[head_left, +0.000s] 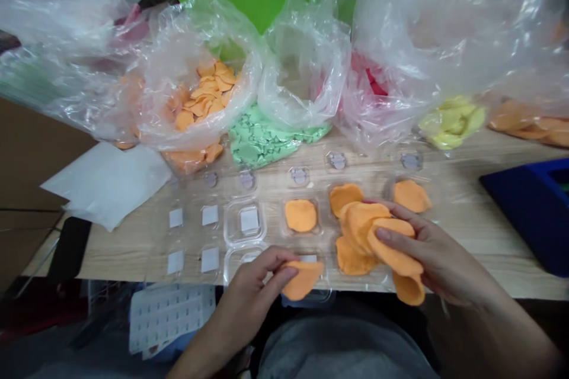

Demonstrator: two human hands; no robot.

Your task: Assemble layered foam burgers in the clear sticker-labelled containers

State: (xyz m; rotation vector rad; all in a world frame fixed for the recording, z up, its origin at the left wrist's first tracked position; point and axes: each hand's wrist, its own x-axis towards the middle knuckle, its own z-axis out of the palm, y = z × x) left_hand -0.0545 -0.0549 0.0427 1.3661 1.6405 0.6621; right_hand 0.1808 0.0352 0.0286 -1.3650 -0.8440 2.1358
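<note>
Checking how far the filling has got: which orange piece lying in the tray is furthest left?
The rounded orange piece, alone in its clear compartment; a white square shows in the compartment to its left, and the other tray pieces lie further right, near the right hand.

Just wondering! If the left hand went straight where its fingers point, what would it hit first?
The left hand pinches a flat orange disc; next, probably the orange disc stack by the right hand, though depth is unclear.

A pale wood-grain table carries a clear plastic tray of square compartments, some holding soft orange discs, beside bulging clear plastic bags, a crumbly green mass, a white paper sheet and a dark blue box.
</note>
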